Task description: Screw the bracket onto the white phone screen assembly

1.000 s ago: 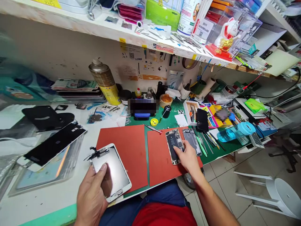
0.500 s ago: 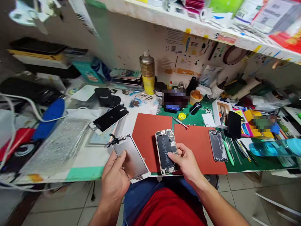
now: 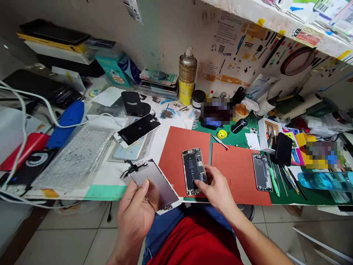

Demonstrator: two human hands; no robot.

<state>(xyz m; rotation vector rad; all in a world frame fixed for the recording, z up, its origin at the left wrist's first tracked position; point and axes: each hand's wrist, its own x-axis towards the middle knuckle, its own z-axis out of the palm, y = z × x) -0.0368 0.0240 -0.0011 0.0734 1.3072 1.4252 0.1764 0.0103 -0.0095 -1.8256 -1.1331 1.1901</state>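
My left hand (image 3: 138, 208) grips a phone screen (image 3: 158, 187) by its left edge, the silvery back facing up and dark flex cables sticking out at its top. The screen is tilted over the table's front edge. With thumb and fingers my right hand (image 3: 216, 186) holds the right side of an opened phone body (image 3: 191, 171), its black battery and circuit board showing. This phone body is over the left reddish-brown mat (image 3: 173, 151); whether it touches the mat I cannot tell. Part of its lower right edge is hidden by my fingers.
On the right mat (image 3: 228, 176) lies a phone housing (image 3: 261, 172), beside several tools and a green-handled one (image 3: 274, 180). A screwdriver (image 3: 220, 141) rests behind. Another phone screen (image 3: 138, 129) lies back left. A spray can (image 3: 188, 79) stands by the wall, under a shelf (image 3: 248, 18).
My right hand has lowered the phone body toward the mat and slightly away from me. My left hand still holds the screen nearly in place. The camera view has shifted left and down.
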